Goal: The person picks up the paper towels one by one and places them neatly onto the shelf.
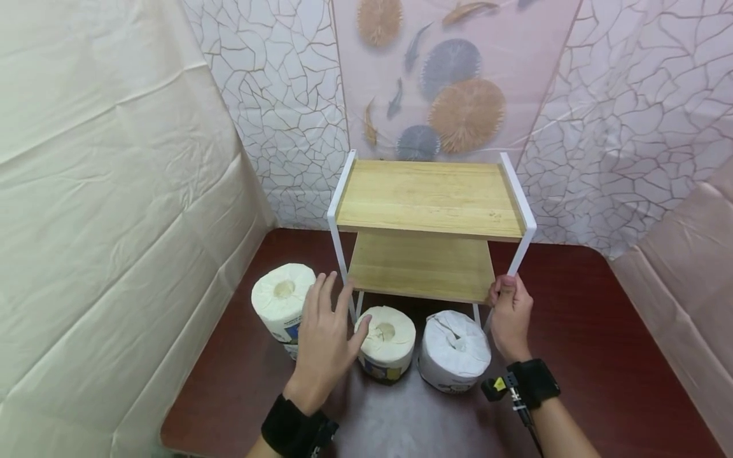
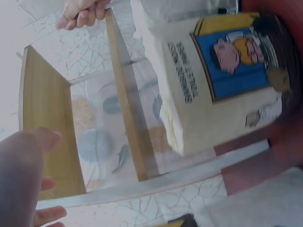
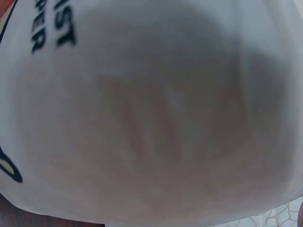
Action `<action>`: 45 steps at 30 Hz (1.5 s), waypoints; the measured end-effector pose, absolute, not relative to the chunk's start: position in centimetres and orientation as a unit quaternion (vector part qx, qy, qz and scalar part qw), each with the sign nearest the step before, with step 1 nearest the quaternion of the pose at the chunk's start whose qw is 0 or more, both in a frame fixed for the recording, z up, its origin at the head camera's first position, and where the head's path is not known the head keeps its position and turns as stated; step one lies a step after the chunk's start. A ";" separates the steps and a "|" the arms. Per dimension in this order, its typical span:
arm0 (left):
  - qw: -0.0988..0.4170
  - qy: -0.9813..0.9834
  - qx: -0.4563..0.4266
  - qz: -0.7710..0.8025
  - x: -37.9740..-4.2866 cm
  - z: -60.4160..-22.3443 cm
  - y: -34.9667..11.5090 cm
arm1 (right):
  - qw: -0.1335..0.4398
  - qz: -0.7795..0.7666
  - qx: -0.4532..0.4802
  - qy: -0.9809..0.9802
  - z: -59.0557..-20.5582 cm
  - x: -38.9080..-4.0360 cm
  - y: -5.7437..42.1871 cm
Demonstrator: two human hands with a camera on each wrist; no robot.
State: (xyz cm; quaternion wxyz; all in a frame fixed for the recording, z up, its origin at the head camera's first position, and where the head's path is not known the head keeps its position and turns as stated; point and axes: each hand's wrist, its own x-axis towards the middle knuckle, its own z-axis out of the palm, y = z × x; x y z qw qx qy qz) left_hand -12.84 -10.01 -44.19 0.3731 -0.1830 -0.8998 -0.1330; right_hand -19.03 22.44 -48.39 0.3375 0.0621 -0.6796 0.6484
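A two-tier rack with wooden shelves [image 1: 429, 197] and white legs stands on the table. My right hand [image 1: 511, 318] grips its right front leg near the lower shelf, fingers curled. Beside the left front leg is my left hand [image 1: 326, 337], its fingers extended and thumb spread. Three wrapped toilet paper rolls stand upright: a cream one [image 1: 275, 292] left of the rack, partly behind my left hand, a cream one [image 1: 392, 346] near the left thumb, and a white one [image 1: 455, 353] by my right hand. A printed cartoon wrapper [image 2: 232, 61] shows in the left wrist view; white wrapper [image 3: 151, 142] fills the right wrist view.
The dark red table [image 1: 601, 356] has rounded corners. A patterned backdrop [image 1: 286, 127] hangs close behind the rack, and pale cloth [image 1: 114, 222] walls the left side. Each wrist wears a black strap [image 1: 532, 381] with a small camera.
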 end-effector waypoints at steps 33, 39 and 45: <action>0.379 -0.898 -0.168 -0.148 -12.8 -44.4 -20.7 | 0.363 0.605 0.044 -0.708 -48.2 -18.5 21.5; 0.375 -0.900 -0.172 -0.143 -13.2 -44.4 -21.2 | 0.366 0.602 0.041 -0.708 -48.9 -19.1 22.1; 0.362 -0.903 -0.179 -0.148 -13.2 -44.4 -21.9 | 0.366 0.618 0.056 -0.693 -48.9 -19.1 22.3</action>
